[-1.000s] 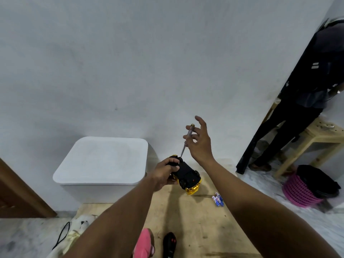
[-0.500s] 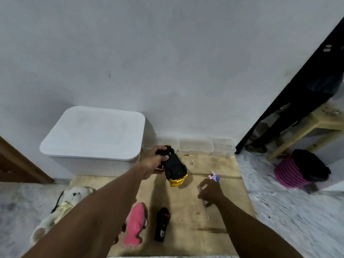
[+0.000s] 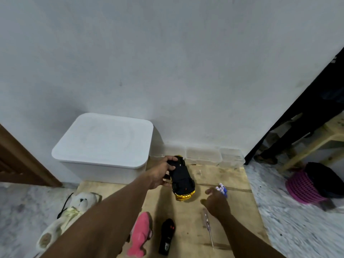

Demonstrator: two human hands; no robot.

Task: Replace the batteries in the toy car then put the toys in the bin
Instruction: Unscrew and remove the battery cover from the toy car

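Screwdriver (image 3: 208,227) now dropped (on board), right hand (image 3: 216,202) empty, spread, left hand (image 3: 160,175) gripping toy car (image 3: 181,176)

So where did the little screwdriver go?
In the head view, the thin clear-handled screwdriver lies on the wooden board, low and right of centre, just beneath the right hand and right of the black remote control.

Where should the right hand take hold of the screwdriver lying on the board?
Probably at the thick handle end, nearest the right hand. The screwdriver lies flat on the board, thin shaft pointing toward the person. Come from above and pinch the handle across its sides; the thin shaft offers little to hold.
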